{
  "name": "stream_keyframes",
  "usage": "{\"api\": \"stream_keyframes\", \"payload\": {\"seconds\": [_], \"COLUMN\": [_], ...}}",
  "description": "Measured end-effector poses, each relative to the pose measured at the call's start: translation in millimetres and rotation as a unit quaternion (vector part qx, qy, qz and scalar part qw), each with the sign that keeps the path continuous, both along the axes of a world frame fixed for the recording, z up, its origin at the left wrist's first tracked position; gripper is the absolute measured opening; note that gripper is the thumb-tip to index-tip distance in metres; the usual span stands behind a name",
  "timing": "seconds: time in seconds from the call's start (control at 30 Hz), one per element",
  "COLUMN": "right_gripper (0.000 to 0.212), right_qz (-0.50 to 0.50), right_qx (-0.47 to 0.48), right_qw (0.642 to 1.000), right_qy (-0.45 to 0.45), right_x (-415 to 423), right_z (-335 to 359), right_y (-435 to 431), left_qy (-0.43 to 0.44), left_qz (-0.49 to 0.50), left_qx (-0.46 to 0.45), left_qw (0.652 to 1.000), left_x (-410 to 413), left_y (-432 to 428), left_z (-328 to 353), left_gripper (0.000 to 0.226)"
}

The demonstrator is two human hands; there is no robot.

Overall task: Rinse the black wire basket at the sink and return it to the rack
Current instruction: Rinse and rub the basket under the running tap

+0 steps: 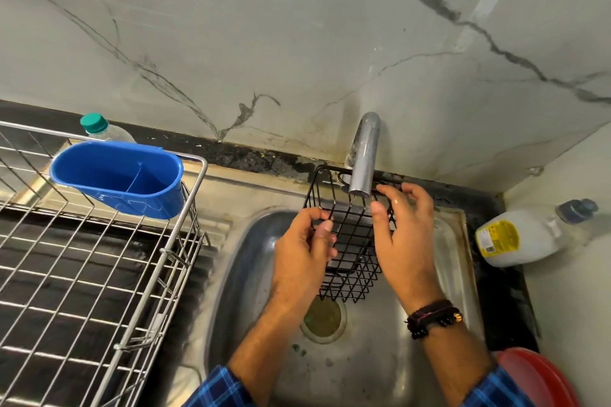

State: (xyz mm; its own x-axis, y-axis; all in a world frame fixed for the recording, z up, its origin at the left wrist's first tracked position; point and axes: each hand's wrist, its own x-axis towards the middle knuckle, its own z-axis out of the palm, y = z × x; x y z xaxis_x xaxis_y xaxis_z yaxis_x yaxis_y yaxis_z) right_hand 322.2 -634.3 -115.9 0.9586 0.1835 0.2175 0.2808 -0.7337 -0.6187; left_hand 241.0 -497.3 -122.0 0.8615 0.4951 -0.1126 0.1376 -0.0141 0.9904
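Note:
The black wire basket [353, 243] hangs over the steel sink [367, 357], directly under the chrome tap spout [363, 155]. My left hand [302, 251] grips its left rim, fingers curled round the wires. My right hand [406, 231] holds the right side, thumb inside the basket and fingers along the far rim. Whether water runs from the tap is unclear. The steel wire dish rack [99, 274] stands to the left of the sink.
A blue plastic caddy [119, 178] hangs on the rack's far corner, with a green-capped bottle [99, 127] behind it. A white detergent bottle [525, 235] lies on the counter at right. A red lid [542, 377] shows at the bottom right. The marble wall rises behind.

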Motion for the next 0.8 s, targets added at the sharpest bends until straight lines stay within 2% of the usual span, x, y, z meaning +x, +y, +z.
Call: {"api": "stream_keyframes", "payload": {"seconds": [0.17, 0.27, 0.37, 0.5, 0.6, 0.73, 0.8], "right_gripper": [0.037, 0.033, 0.029, 0.023, 0.022, 0.024, 0.028], "right_qz": [0.009, 0.043, 0.054, 0.034, 0.058, 0.082, 0.087], "right_qx": [0.082, 0.090, 0.131, 0.092, 0.116, 0.135, 0.135], "right_qw": [0.996, 0.995, 0.990, 0.995, 0.990, 0.982, 0.981], "right_qy": [0.017, -0.010, 0.002, 0.003, 0.052, 0.107, 0.112], "right_x": [-1, -1, -1, -3, -2, -8, -11], "right_z": [-3, -4, -7, -1, 4, 5, 4], "right_y": [-4, -8, -14, -16, -13, -8, -7], "left_qy": [-0.005, -0.012, -0.005, 0.001, 0.029, 0.103, 0.128], "left_qz": [0.010, 0.026, 0.026, 0.018, 0.021, 0.012, 0.030], "left_qx": [0.016, 0.001, -0.021, -0.028, -0.037, -0.070, -0.063], "left_qw": [1.000, 1.000, 0.999, 0.999, 0.999, 0.992, 0.989], "left_x": [-3, -6, -9, -12, -13, -6, -1], "left_y": [3, 9, 15, 20, 23, 31, 33], "left_z": [-1, 0, -2, -5, 0, 6, 5], "left_gripper": [0.016, 0.018, 0.018, 0.020, 0.011, 0.044, 0.050]}}
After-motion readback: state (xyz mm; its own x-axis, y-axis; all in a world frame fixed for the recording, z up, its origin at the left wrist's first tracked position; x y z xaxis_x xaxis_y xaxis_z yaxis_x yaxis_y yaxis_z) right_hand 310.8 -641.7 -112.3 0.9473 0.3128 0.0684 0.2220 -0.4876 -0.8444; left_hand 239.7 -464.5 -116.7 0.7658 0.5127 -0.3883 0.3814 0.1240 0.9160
